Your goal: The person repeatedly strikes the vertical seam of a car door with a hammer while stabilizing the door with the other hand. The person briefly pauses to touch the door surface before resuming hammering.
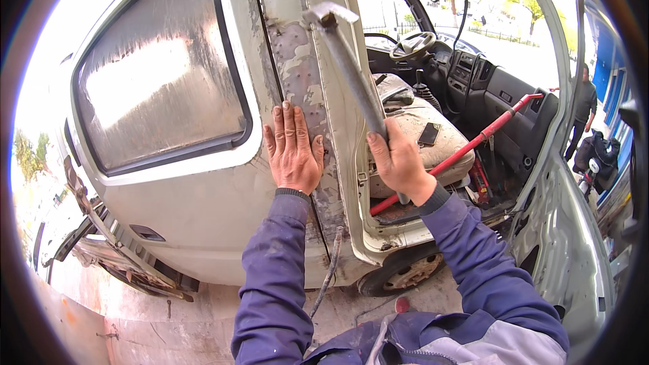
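Observation:
My left hand [295, 155] lies flat, fingers stretched upward, against the scraped pillar [297, 61] of a pale truck cab, beside the dark seam of the rear door. The pillar's paint is worn in patches down to bare, dented metal. In my right hand [402, 162] is a hammer [355, 78], gripped low on its long grey handle. Its metal head is raised to the upper left, in front of the pillar and apparently clear of it. Below my hands, a thin rod or hose [331, 263] runs down the lower body panel.
Through the open doorway show a worn seat [405, 118] with a phone [429, 134] on it, a steering wheel [414, 47] and a slanting red pole [466, 155]. The open front door [571, 250] stands at right. Beyond it is another person [583, 108]. A wheel [405, 274] sits below.

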Tool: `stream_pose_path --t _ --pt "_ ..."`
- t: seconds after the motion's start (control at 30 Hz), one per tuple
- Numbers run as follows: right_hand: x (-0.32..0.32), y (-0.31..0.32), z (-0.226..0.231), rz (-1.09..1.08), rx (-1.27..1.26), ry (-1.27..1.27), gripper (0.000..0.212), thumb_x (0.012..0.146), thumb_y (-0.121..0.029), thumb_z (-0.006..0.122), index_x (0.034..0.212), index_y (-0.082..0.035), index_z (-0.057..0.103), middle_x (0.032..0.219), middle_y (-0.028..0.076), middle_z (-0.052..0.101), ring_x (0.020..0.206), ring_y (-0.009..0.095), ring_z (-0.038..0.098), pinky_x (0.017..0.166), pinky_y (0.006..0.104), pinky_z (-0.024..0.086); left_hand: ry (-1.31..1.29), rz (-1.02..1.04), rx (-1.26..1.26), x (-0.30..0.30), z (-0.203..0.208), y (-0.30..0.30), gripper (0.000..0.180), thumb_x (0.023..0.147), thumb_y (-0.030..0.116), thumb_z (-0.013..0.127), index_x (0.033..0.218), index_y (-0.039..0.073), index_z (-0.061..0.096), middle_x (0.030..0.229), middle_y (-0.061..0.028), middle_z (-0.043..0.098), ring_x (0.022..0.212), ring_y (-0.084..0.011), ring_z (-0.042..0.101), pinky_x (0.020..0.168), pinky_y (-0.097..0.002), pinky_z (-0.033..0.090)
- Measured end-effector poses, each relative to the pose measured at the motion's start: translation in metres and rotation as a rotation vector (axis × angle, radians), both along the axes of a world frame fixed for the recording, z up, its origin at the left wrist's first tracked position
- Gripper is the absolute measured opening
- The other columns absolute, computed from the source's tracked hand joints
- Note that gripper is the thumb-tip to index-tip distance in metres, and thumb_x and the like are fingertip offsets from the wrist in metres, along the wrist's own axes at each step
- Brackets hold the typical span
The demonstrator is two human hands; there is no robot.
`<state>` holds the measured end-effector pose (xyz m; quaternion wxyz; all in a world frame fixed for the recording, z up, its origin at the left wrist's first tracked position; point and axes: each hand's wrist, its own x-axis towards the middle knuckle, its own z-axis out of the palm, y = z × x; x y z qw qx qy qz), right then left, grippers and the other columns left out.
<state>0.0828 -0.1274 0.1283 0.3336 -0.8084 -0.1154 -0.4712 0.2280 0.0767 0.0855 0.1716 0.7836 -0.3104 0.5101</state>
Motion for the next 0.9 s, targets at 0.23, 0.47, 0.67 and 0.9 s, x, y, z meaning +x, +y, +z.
stream_pose_path --t 0.23,0.47,0.67,0.9 --pt "-0.011 0.006 -0.02 -0.004 -0.099 -0.044 0.023 0.109 -0.022 0.071 0.106 -0.003 0.059 0.073 0.019 0.064 0.067 0.045 0.069 0.058 0.0496 0.052 -0.012 -0.009 -0.007 0.002 0.0 0.0 0.078 0.112 0.036 0.055 0.176 0.001 0.028 0.186 -0.0166 0.025 0.173 -0.0351 0.017 0.14 -0.0544 0.005" --pt "-0.008 0.011 -0.031 -0.089 -0.014 0.047 0.023 0.109 -0.02 0.071 0.102 -0.003 0.056 0.071 0.019 0.063 0.065 0.046 0.068 0.057 0.0518 0.052 -0.006 -0.006 0.002 0.0 0.0 -0.001 0.078 0.112 0.036 0.054 0.177 0.0 0.027 0.186 -0.0177 0.023 0.173 -0.0353 0.017 0.14 -0.0541 0.005" --pt "-0.021 0.008 -0.054 0.17 0.221 0.048 0.031 0.116 -0.03 0.063 0.104 -0.002 0.057 0.068 0.012 0.055 0.052 0.029 0.058 0.051 0.0434 0.046 -0.007 0.007 -0.002 0.002 0.0 -0.001 0.078 0.112 0.038 0.054 0.176 0.0 0.03 0.186 -0.0172 0.023 0.174 -0.0335 0.017 0.14 -0.0543 0.004" --pt "-0.024 0.035 -0.058 0.583 1.052 0.258 0.052 0.12 -0.056 0.045 0.107 -0.007 0.055 0.074 0.0 0.051 0.05 0.009 0.05 0.043 0.0275 0.044 -0.023 -0.003 0.0 0.002 0.0 -0.002 0.078 0.112 0.033 0.053 0.177 0.0 0.026 0.186 -0.0187 0.022 0.173 -0.0359 0.016 0.14 -0.0545 0.005"
